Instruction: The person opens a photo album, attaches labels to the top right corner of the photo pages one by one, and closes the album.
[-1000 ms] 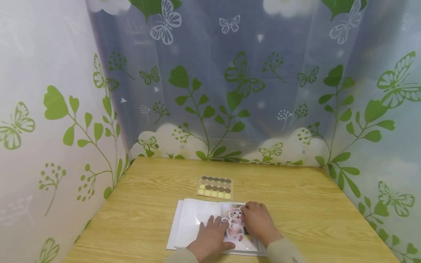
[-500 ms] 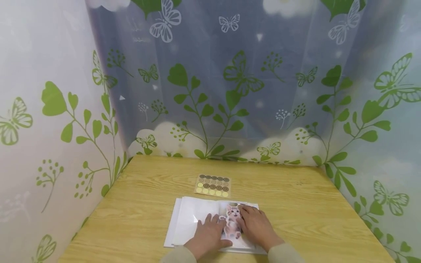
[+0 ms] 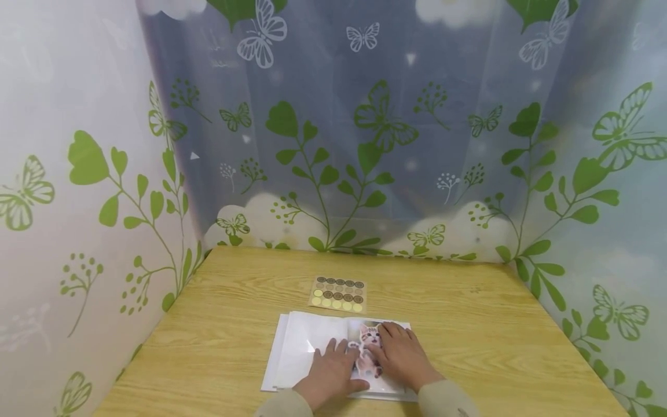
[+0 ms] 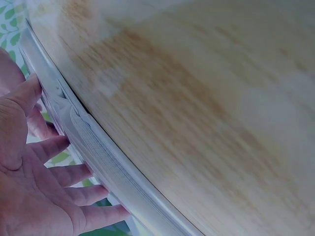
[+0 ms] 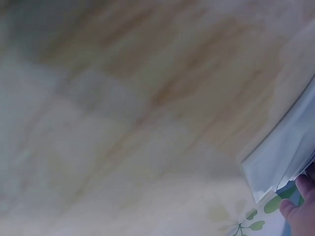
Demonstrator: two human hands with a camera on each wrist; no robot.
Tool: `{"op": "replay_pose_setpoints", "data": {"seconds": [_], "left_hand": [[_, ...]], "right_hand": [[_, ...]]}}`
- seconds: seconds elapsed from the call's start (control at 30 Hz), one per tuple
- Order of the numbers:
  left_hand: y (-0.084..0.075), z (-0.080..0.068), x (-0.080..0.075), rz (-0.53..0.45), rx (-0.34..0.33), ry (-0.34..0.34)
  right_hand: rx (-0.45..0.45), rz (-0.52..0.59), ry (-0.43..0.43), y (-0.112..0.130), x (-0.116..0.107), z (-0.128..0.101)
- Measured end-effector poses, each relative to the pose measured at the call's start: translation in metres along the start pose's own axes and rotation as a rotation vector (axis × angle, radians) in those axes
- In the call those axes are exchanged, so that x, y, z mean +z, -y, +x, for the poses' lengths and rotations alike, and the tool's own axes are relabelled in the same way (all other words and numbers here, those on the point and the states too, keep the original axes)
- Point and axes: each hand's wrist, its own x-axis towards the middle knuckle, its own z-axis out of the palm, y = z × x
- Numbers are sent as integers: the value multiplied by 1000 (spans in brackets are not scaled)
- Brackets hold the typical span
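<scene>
Both my left hand (image 3: 331, 373) and right hand (image 3: 407, 356) rest with fingers extended, grasping nothing, on the open book (image 3: 307, 341) at the frame's lower centre, partly covering the kitten picture (image 3: 369, 335). I judge light, even pressure best; uneven pushing could crease it.

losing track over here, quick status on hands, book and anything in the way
Left hand and right hand on open book. Kitten picture on its right side, partly under right hand. Sticker sheet beyond, seemingly clear.
</scene>
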Motion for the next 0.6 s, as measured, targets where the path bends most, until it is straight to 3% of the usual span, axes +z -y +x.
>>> {"op": "replay_pose_setpoints", "data": {"seconds": [0.37,0.6], "left_hand": [[0,0,0,-7,-4,12],[1,1,2,-13,-1,21]], "right_hand": [[-65,-174,-14,5,1,5],[-78,-148,-19,12,2,2]]}}
